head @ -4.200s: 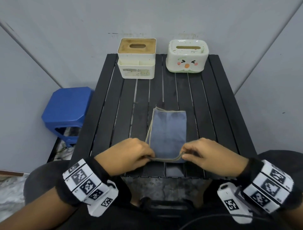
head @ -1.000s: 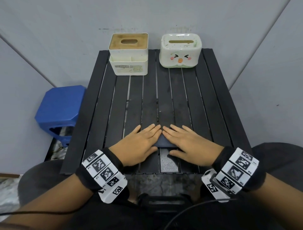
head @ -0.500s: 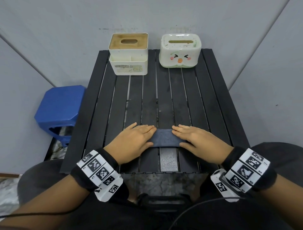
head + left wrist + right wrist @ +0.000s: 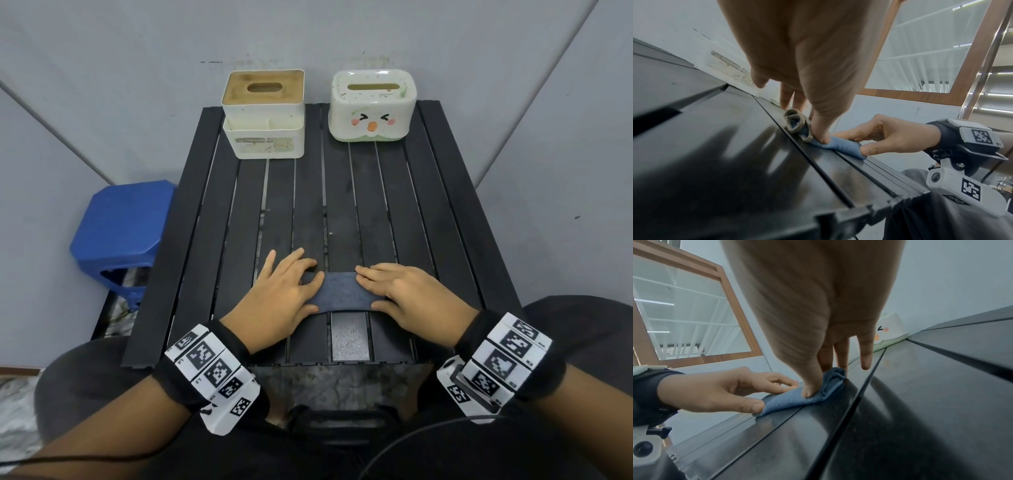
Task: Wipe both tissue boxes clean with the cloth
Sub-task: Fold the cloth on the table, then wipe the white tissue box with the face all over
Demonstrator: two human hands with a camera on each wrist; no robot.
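Note:
A blue cloth (image 4: 342, 291), folded into a narrow strip, lies across the slats near the table's front edge. My left hand (image 4: 310, 292) pinches its left end, thumb on the near edge and fingers curled over the top. My right hand (image 4: 368, 288) pinches the right end in the same way. The left wrist view shows the cloth (image 4: 838, 145) bunched under my left thumb. In the right wrist view my thumb presses the cloth (image 4: 793, 397) against my fingers. A cream tissue box with a wooden lid (image 4: 263, 116) and a white tissue box with a cartoon face (image 4: 371, 106) stand at the far edge.
The black slatted table (image 4: 359, 212) stands against grey walls that meet behind the boxes. A blue plastic stool (image 4: 120, 222) sits on the floor to the left. My knees are under the near edge.
The cloth, a longer rectangle four seconds ago, is folded into a narrow strip. Over the last second my hands have slid apart from its middle to its two ends.

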